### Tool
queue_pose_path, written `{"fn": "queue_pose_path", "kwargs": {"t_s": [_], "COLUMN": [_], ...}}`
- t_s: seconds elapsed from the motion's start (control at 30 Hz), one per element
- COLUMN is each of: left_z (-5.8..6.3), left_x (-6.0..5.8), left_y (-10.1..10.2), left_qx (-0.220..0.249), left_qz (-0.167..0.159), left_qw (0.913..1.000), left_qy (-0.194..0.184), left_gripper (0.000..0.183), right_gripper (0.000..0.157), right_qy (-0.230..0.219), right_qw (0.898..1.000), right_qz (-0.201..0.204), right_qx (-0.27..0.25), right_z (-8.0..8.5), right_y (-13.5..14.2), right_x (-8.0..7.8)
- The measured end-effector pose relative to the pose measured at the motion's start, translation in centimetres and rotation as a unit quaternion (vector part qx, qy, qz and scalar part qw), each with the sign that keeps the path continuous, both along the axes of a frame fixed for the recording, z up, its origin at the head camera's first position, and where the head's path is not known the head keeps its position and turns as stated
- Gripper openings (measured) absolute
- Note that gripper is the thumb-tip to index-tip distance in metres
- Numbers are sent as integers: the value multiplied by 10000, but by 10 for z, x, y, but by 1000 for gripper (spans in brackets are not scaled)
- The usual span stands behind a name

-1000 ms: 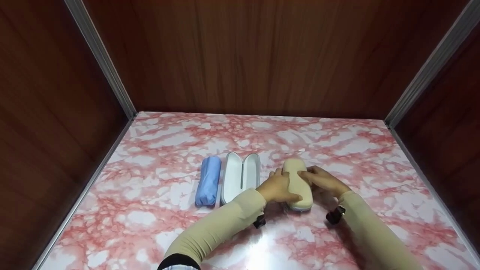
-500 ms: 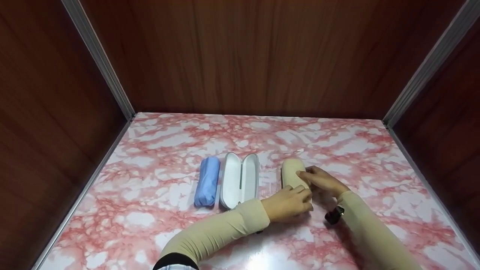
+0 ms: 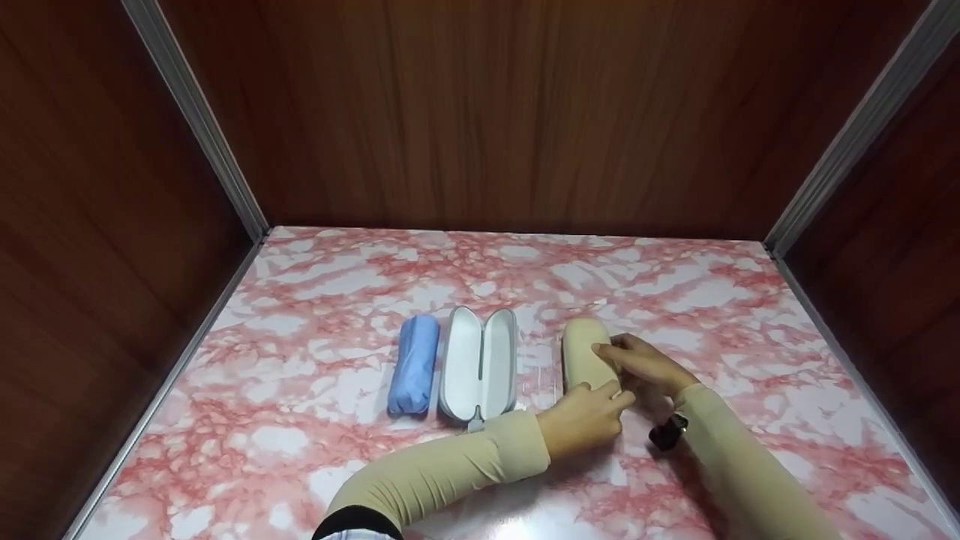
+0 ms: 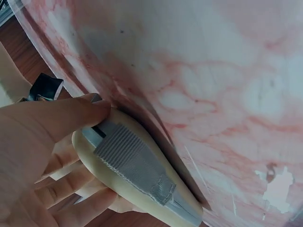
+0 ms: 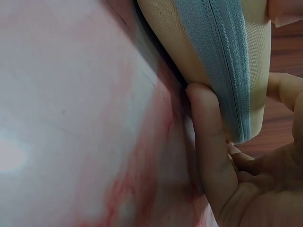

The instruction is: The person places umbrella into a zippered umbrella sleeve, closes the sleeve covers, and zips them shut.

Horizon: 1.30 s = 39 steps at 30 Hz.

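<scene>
case (image 3: 586, 351), beige, with grey zip (image 5: 229, 80) | left grip (image 3: 585, 421): pinched on its near end | right grip (image 3: 652, 365): curled round its side

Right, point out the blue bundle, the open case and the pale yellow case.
Blue bundle (image 3: 415, 365), head view: middle of its upper surface.
Open case (image 3: 462, 364), head view: white inside of its left half.
Pale yellow case (image 3: 580, 355), head view: far part of its upper face.

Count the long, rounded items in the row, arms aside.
3: blue bundle at left, open white-lined case in the middle, beige zippered case at right with the left hand and right hand on it. Others could be hidden under the sleeves.
</scene>
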<state>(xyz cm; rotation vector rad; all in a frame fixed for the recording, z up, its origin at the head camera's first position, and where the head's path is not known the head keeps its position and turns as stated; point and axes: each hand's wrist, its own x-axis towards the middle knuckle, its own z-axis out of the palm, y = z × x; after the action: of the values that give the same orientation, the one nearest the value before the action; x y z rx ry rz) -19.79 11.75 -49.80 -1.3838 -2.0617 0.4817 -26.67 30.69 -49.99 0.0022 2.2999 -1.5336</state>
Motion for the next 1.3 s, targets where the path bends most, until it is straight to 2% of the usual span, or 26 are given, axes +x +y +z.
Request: {"fn": "queue_pose_path", "kwargs": {"t_s": [0.27,0.47,0.73,0.93,1.17,1.3], "left_z": [4,5,6,7,9,8], "left_x": [2,0,0,3,7,7], "left_y": [-3,-4,-5,-5,-9,-11], "left_qx": [-46,19,-130,-243,-266,-222], "left_qz": [-222,-322,-287,-398,-548,-528], "left_qw": [9997,9992,9992,9983,9977,9973], "left_qy": [-98,-228,-256,-352,-308,-467], "left_gripper": [18,21,18,16,17,18], "right_gripper": [67,67,86,89,89,89], "right_qy": [-156,-23,166,91,129,-11], "right_qw": [9992,9999,9993,9997,9997,9992], "right_qz": [-43,-37,176,203,198,231], "right_qx": [-359,-123,269,-71,-73,-323], "right_z": [-4,-5,-2,-3,-4,-4], "right_y": [-1,-2,-4,-5,-4,-5], "right_x": [0,-1,4,5,3,3]}}
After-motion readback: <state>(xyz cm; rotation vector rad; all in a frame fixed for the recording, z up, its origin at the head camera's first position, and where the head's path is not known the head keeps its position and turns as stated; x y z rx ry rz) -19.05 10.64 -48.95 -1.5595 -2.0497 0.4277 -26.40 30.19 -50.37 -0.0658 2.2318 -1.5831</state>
